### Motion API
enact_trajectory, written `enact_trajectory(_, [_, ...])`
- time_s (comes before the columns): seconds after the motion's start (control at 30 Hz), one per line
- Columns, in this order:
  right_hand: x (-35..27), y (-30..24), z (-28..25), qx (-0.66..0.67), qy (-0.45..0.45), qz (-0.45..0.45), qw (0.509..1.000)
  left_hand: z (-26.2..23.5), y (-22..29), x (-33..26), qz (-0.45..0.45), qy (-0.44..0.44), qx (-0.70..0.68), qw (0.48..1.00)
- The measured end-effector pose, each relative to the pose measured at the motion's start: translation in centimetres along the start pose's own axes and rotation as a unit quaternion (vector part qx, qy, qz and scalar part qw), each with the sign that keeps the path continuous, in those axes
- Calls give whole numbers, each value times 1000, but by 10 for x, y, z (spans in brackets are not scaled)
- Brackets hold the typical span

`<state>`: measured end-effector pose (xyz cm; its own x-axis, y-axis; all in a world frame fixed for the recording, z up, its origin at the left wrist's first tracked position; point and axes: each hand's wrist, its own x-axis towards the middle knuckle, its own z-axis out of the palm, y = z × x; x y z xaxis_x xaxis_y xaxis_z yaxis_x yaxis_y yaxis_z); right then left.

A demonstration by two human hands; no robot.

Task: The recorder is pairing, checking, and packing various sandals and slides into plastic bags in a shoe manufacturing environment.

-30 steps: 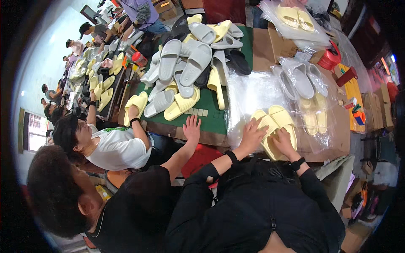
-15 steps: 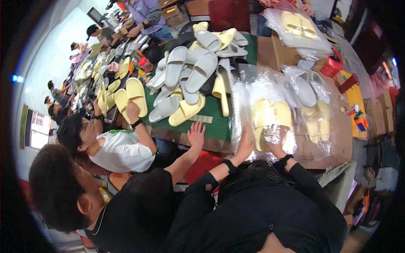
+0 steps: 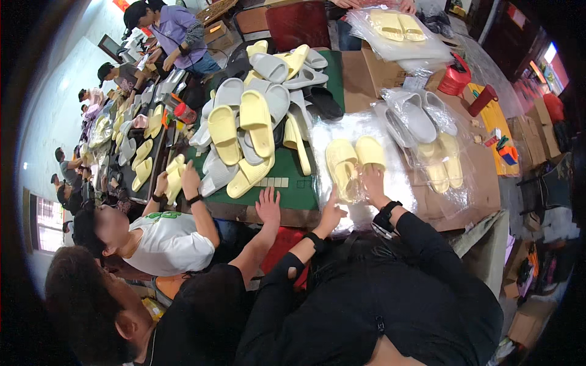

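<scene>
Brown cardboard-topped desk (image 3: 470, 183) carries everything, with a green mat (image 3: 293, 183) over its left part. Big heap of grey and yellow slides (image 3: 256, 116) sits on the mat. Clear plastic sheet (image 3: 360, 131) lies between the heap and two bagged pairs (image 3: 427, 137), one grey, one yellow, in crinkled clear bags on the right. Another clear bag with yellow slides (image 3: 397, 27) is at the far edge, near a red basket (image 3: 455, 82) and a dark red cylinder (image 3: 481, 99).

From my remote seat: the pair of yellow slides (image 3: 354, 165) lies side by side on the plastic, right in front of the wearer. Left hand (image 3: 331, 213) rests flat by the near end of the left slide, fingers spread, grip wide, holding nothing. Right hand (image 3: 372, 183) presses on the heel of the right slide, fingers curled over it; grip narrow, and I cannot tell if it truly clasps.

A neighbour's hand (image 3: 267, 206) lies flat on the mat edge, near the left hand. Further left, another person holds a yellow pair (image 3: 174, 177).

Risk, my judgement: slick plastic could slide under the pressing hands and skew the pair apart; the neighbour's arm is close enough to bump. Glare hides the bag edges, so a mis-grab is likely.
</scene>
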<state>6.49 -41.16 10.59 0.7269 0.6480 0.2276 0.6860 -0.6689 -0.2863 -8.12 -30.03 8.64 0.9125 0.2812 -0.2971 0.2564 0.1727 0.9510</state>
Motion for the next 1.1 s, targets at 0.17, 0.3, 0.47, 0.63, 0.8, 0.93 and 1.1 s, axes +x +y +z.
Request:
enact_trajectory(0.17, [-45, 13, 10, 30, 10, -38, 999, -10, -37, 7, 6, 141, 5, 990])
enact_trajectory(0.3, [-65, 25, 2, 129, -4, 108, 986, -18, -54, 17, 5, 81, 74, 994])
enact_trajectory(0.47, [-67, 19, -6, 126, -97, 66, 985, -22, -103, 28, 58, 112, 306, 944])
enact_trajectory(0.63, [-65, 33, -1, 132, -73, 135, 979, -23, -86, 30, 17, -9, 274, 962])
enact_trajectory(0.8, [-60, 42, 0, 155, -82, 94, 980, -11, -56, 29, -74, -49, 235, 968])
enact_trajectory(0.93, [-59, 30, 12, 188, -251, -4, 950, -17, -74, 29, -30, -16, 224, 974])
enact_trajectory(1.1, [-64, 28, 32, 157, -253, -39, 954, -15, -69, 21, -59, 30, 271, 960])
